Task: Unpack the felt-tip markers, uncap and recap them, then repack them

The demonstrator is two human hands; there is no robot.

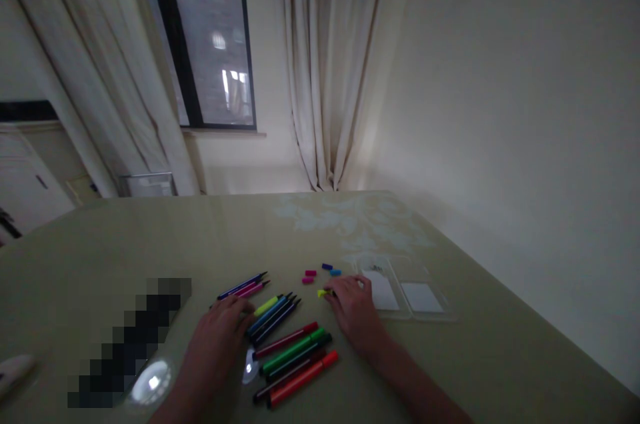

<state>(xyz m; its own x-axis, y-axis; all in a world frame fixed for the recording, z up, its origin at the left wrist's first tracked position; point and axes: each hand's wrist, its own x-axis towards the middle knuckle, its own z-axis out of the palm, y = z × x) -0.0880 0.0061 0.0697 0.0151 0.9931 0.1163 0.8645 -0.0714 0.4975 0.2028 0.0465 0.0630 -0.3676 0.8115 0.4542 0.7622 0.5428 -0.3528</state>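
Note:
My left hand (226, 324) is curled at the back end of a yellow marker (266, 306), its fingertips closed on it. The marker's dark tip shows at the far end, without a cap. Between the fingertips of my right hand (353, 304) is a small yellow cap (321, 293). Several uncapped blue and dark markers (275, 319) lie beside the yellow one. Behind my left hand rest a dark blue marker (243, 285) and pink markers (253, 289), also with bare tips. Loose pink caps (311, 273), a light blue cap (335, 272) and a dark blue cap (327, 266) lie beyond my right hand.
Capped red, green and dark markers (295, 351) lie at the front. An open clear plastic case (405, 304) with white cards sits right of my right hand. A pixelated dark object (135, 337) lies on the left. The wall (525, 144) borders the table's right edge.

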